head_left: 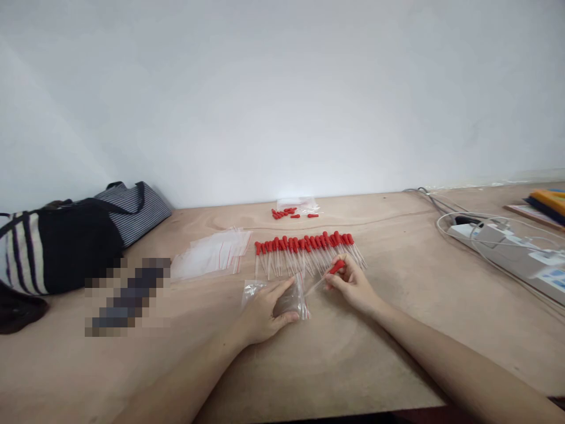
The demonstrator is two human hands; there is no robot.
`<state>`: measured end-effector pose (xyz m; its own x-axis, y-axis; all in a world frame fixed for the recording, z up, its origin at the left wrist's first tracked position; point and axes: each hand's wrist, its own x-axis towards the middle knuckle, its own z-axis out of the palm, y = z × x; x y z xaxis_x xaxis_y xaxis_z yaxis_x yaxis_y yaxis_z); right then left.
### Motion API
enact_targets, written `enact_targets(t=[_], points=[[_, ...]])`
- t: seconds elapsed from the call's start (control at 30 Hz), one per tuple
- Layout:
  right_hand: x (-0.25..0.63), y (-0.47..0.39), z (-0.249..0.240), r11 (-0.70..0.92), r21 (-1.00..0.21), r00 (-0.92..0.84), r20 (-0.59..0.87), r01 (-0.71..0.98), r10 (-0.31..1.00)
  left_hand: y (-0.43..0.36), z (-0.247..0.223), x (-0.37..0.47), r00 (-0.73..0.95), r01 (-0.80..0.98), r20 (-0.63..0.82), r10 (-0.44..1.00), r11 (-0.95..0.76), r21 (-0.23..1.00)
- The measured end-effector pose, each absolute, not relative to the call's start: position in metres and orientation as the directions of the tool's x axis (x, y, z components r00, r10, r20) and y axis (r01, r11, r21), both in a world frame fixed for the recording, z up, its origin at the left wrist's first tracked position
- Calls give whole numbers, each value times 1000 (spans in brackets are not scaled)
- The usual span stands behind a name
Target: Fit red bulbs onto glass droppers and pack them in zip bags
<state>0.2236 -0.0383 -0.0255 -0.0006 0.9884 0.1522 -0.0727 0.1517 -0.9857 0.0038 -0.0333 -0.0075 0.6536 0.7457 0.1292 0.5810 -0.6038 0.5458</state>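
Observation:
My right hand (351, 285) pinches a dropper (338, 267) by its red bulb, its clear tube slanting down-left to the mouth of a clear zip bag (291, 300). Spread over that bag, my left hand (265, 309) lies with thumb and fingers apart, pressing it on the table. Whether the tube's tip is inside the bag cannot be made out. Just beyond both hands, several red-bulbed droppers (304, 244) lie side by side in a row, tubes toward me. Left of the row is a fanned stack of flat zip bags (212, 256).
Loose red bulbs (282, 213) and thin clear tubes lie by a bag near the wall. A black bag (79, 247) and a striped bag (143, 206) are at the left, beside a blurred patch. A power strip (507, 250) with cables lies at the right on the wooden table (344, 371).

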Motion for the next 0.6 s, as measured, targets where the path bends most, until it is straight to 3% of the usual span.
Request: enact_targets(t=[0.17, 0.33, 0.6], points=[[218, -43, -33, 141, -989, -206, 128, 49, 970, -33, -7, 4, 668, 569, 138, 732, -621, 539], [222, -43, -32, 288, -925, -321, 203, 247, 925, -32, -8, 3, 675, 565, 144, 724, -632, 530], [213, -47, -28, 186, -965, -386, 103, 183, 917, -32, -11, 14, 704, 509, 191, 684, -674, 535]])
